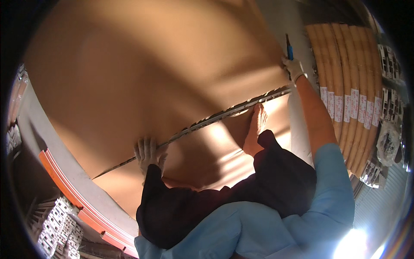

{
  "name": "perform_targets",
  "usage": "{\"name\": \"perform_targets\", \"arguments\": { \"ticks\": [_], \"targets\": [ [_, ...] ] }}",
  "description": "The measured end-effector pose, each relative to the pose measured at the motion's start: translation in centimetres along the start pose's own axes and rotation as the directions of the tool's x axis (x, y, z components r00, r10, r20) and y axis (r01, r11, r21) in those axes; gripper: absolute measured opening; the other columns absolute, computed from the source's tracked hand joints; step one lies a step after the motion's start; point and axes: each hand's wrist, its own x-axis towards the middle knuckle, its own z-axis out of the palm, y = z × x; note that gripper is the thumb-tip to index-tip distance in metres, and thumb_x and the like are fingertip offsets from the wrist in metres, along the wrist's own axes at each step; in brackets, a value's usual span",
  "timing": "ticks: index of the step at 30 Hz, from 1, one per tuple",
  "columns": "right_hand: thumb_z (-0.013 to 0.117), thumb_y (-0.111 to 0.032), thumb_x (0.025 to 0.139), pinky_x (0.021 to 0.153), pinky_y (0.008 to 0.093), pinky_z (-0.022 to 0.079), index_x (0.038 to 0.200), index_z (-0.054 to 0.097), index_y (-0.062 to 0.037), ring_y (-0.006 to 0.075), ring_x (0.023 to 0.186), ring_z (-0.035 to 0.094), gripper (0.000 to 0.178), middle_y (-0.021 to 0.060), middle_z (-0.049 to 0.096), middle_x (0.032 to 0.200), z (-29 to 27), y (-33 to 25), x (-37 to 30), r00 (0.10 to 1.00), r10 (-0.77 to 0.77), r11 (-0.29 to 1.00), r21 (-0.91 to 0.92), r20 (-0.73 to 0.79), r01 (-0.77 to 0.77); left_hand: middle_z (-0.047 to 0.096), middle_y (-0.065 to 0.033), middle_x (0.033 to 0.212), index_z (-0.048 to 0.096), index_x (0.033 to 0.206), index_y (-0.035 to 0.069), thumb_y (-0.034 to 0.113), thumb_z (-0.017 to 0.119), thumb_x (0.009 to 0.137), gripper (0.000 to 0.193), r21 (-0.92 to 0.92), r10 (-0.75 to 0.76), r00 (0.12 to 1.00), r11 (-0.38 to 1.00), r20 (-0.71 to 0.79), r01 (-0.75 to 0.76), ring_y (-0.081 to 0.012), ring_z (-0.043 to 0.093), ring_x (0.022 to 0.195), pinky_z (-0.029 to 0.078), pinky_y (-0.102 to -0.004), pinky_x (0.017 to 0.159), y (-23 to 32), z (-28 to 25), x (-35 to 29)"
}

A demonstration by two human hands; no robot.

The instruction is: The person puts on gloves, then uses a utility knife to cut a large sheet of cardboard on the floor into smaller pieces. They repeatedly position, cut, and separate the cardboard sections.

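A broad brown sheet of cardboard or heavy paper lies on the floor under me. Across it, slanting up to the right, runs a long narrow slotted metal strip. My left hand, in a light glove, lies flat near the strip's left end with its fingers stretched out. At the sheet's right edge, by the strip's far end, my right hand is gloved too and closed round a slim blue-handled utility knife. The knife's dark end points up, away from me. My bare foot touches the near side of the strip.
Several long brown cardboard-wrapped bundles with white labels lie at the right. Beyond them are white slotted profiles and a plastic-wrapped bundle. Orange-red bars and stacked white profiles sit at the lower left.
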Motion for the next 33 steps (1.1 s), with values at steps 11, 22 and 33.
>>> {"name": "perform_targets", "arguments": {
  "ticks": [11,22,33],
  "targets": [
    [0.070,-0.034,0.084,0.052,0.0246,0.033,0.075,0.063,-0.0135,0.0075,0.056,0.043,0.024,-0.0043,0.052,0.064,-3.0,-11.3,1.9,0.959,-0.188,0.980,-0.026,0.214,0.198,0.051,-0.0136,0.134,0.052,0.131,0.012,0.045,0.066,0.082,0.060,0.135,-0.124,0.843,0.965,-0.523,0.225,-0.0361,0.042,0.129,0.032,-0.0567,0.105,-4.1,-2.8,2.5],
    [0.070,-0.043,0.085,0.035,0.0236,0.024,0.061,0.051,-0.0178,0.0038,0.036,0.033,0.040,-0.0076,0.042,0.048,0.2,-16.1,1.7,0.942,-0.258,0.950,-0.123,0.216,0.288,0.059,-0.0107,0.115,0.059,0.115,0.007,0.040,0.072,0.080,0.050,-0.717,-0.368,0.895,0.692,-0.252,0.082,-0.0308,0.054,0.112,0.045,-0.0469,0.091,-2.5,-3.3,1.8],
    [0.066,-0.029,0.091,0.036,0.0208,0.028,0.083,0.052,-0.0169,0.0034,0.040,0.036,0.021,-0.0073,0.042,0.054,-1.8,-19.7,-7.2,0.908,-0.293,0.954,0.034,0.299,0.296,0.030,-0.0259,0.145,0.025,0.146,0.001,0.058,0.056,0.089,0.086,-0.475,-0.270,0.950,-0.864,0.159,-0.166,-0.0413,0.038,0.131,0.042,-0.0511,0.105,-3.1,-11.0,15.5]
  ]
}}
